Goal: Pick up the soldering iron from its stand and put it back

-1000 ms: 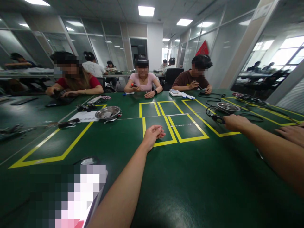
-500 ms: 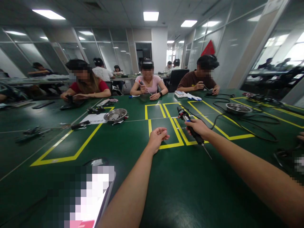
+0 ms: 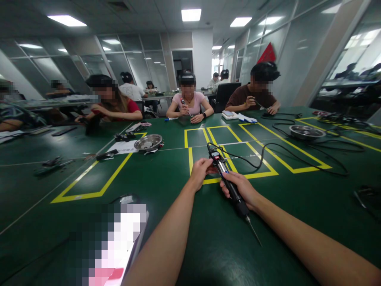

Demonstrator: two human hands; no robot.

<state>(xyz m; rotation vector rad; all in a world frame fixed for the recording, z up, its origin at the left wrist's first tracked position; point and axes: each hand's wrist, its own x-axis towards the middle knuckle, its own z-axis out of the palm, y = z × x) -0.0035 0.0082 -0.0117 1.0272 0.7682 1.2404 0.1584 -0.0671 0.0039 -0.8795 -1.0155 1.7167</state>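
Observation:
A black electric screwdriver [image 3: 230, 186] with a silver collar lies slantwise in the air above the green table. My right hand [image 3: 241, 190] is wrapped round its body; the long thin bit points down and towards me. At the far end, where the black cable [image 3: 262, 159] comes out, my left hand [image 3: 203, 171] pinches the side of the tool near a small red-and-white label. Part of the left fingertips is hidden behind the tool. Yellow tape [image 3: 214, 180] marks rectangles on the table beneath both hands.
A metal bowl [image 3: 149, 143] with small parts stands left of centre, another bowl [image 3: 306, 132] at the right among cables. A blurred lit screen [image 3: 119, 238] is at my near left. Several people work across the table. A white device [image 3: 229, 114] and gloves [image 3: 247, 118] lie at the far edge.
My right hand has brought the electric screwdriver left and nearer to me. My left hand, which held nothing visible before, now grips its cable end. The view has shifted slightly.

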